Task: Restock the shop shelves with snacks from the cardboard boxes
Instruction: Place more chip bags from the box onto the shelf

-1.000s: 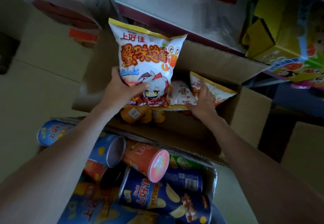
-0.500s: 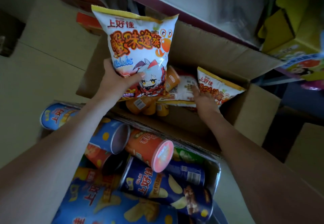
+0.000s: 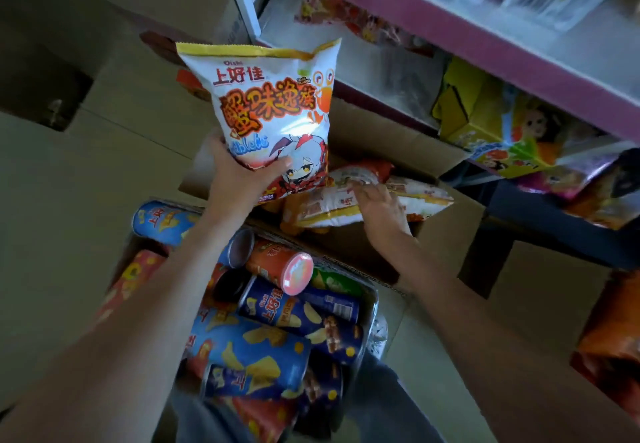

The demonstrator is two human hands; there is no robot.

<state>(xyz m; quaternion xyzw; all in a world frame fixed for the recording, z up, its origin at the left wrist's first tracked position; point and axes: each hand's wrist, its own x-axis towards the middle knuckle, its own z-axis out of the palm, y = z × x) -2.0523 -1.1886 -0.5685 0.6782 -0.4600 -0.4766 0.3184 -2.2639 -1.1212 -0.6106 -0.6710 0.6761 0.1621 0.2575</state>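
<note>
Left hand [image 3: 239,179] grips the lower left corner of a white crab-print snack bag [image 3: 266,96], thumb across the front. The bag is upright, lifted over the far-left part of the open cardboard box [image 3: 388,131].

Right hand [image 3: 379,208] is inside the box, fingers fairly straight on a second bag [image 3: 322,207] lying flat near the box's near edge. Can't tell if it actually grips.

Near-side box holds chip cans [image 3: 277,311] lying on their sides. Pink-edged shelf [image 3: 485,44] is above right, toy packs under it.
</note>
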